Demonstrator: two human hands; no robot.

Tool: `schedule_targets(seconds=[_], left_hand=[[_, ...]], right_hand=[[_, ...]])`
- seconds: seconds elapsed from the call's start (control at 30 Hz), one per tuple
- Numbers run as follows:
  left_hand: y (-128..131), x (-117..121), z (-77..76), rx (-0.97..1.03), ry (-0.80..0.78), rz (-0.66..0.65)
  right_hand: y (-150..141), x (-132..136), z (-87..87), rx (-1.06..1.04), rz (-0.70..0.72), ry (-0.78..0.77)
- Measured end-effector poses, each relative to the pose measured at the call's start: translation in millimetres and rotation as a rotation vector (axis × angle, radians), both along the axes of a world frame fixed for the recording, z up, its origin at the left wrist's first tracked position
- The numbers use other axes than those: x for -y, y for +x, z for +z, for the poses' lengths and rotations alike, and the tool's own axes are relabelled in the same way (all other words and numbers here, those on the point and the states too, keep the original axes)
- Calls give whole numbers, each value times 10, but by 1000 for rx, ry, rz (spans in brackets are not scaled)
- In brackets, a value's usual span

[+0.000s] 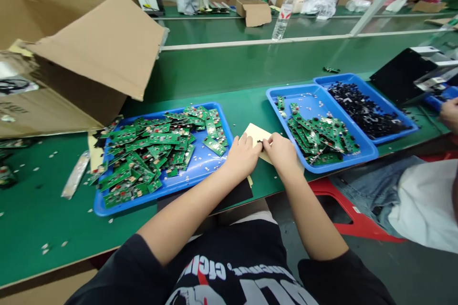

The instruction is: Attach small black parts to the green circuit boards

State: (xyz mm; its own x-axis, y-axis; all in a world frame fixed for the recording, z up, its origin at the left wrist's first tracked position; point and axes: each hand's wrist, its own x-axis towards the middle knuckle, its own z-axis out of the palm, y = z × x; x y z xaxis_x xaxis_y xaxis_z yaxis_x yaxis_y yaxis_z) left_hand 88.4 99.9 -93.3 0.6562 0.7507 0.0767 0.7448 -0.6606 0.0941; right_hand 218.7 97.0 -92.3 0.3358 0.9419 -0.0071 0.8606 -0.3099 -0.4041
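Observation:
My left hand (243, 156) and my right hand (282, 153) meet over a pale yellow sheet (255, 131) on the green bench. Both have their fingers pinched together on a small black part (261, 142), whose exact kind is too small to make out. To the left of my hands, a blue tray (196, 171) holds a heap of green circuit boards (153, 140). Close by my right hand is a second blue tray (284, 93) with a smaller pile of green circuit boards (322, 131).
A third blue tray (393, 139) is full of small black parts. An open cardboard box (96, 43) leans over the bench at left. A water bottle (284, 12) stands on the ledge behind. At far right, a co-worker's hand (450, 113) shows.

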Motion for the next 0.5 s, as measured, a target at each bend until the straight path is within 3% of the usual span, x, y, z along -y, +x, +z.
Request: schedule_targets(seconds=[0.13,0.27,0.33,0.4,0.5], left_hand=[[37,64,15,12,-8,17],[-125,318,234,77,5,-14],[-382,558,369,261,-11,-11],[-741,844,452,405,-57,83],[-1317,1270,430,495,-157,416]], right_hand=[[87,10,12,-37,26,40],[166,129,37,-153,116,124],[133,290,52,-221,128,239],[21,509,63,-329,210,415],[-299,848,55,-421,536,553]])
